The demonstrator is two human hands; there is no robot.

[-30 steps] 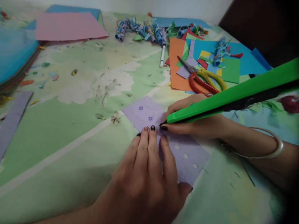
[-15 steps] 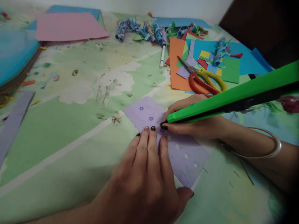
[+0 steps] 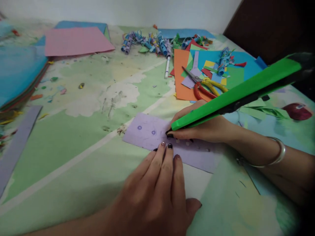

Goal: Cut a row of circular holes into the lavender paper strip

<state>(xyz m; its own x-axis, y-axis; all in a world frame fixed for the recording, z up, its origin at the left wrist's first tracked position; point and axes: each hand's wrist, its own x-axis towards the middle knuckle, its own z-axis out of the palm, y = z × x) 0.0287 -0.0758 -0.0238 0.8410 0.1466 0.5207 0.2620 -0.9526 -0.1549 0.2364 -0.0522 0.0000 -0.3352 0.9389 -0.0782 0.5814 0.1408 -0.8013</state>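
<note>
A purple paper strip (image 3: 145, 136) lies slantwise on the table, with small drawn circles on its left part and small holes toward its right. My left hand (image 3: 155, 190) rests flat on its near edge, fingers stretched out. In my right hand (image 3: 201, 127) is a green utility knife (image 3: 236, 95), gripped low near its front end. The knife's tip touches or nearly touches the paper just beyond my left fingertips. My right fingers partly hide the tip and some of the holes.
Scissors (image 3: 204, 85) with red and yellow handles lie on orange paper (image 3: 180, 72) behind my right hand. A white marker (image 3: 167, 67), curled paper pieces (image 3: 161, 44), a pink sheet (image 3: 78, 41), blue sheets (image 3: 19, 75) and another purple strip (image 3: 19, 147) lie around.
The purple strip has turned, its right end swinging away from me and its left end toward me. My hands stay on the strip and knife. The view has tilted slightly upward.
</note>
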